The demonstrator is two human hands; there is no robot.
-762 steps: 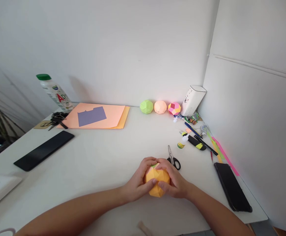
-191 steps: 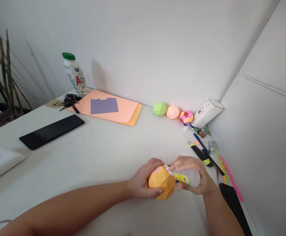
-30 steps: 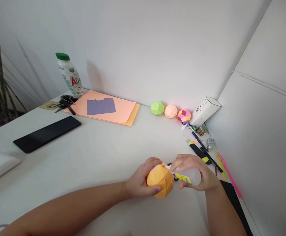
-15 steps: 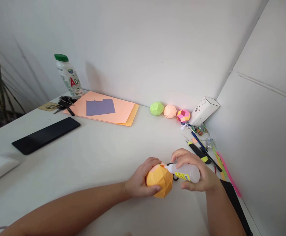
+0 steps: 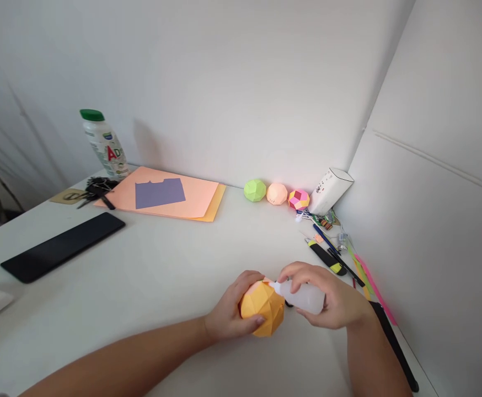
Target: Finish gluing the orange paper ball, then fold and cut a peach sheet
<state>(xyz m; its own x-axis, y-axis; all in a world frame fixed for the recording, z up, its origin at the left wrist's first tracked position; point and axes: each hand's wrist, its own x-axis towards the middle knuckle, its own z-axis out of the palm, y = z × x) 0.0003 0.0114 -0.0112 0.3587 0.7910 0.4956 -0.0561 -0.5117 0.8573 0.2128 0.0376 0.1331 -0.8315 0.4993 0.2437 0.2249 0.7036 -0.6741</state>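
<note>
My left hand [image 5: 231, 311] is closed round the left side of a yellow-orange faceted paper ball [image 5: 263, 310], thumb across its front. A bit of peach paper shows at the ball's top. In my right hand [image 5: 334, 298] lies a translucent white glue bottle [image 5: 305, 296], tilted on its side. Its nozzle points left and meets the upper right edge of the ball, though I cannot tell if glue is coming out. A small black object, mostly hidden, shows behind the bottle.
Green [image 5: 255, 191], peach [image 5: 277, 194] and multicoloured [image 5: 299, 199] paper balls line the wall beside a white box [image 5: 331, 191]. A utility knife [image 5: 327, 257] and pens lie at right. Coloured paper sheets [image 5: 199, 204], a black phone-like slab [image 5: 65, 245] and a green-capped bottle [image 5: 104, 144] stand left.
The view has shifted slightly. The glue bottle has rolled in my right hand, so its yellow label no longer shows. My left hand keeps its hold on the ball.
</note>
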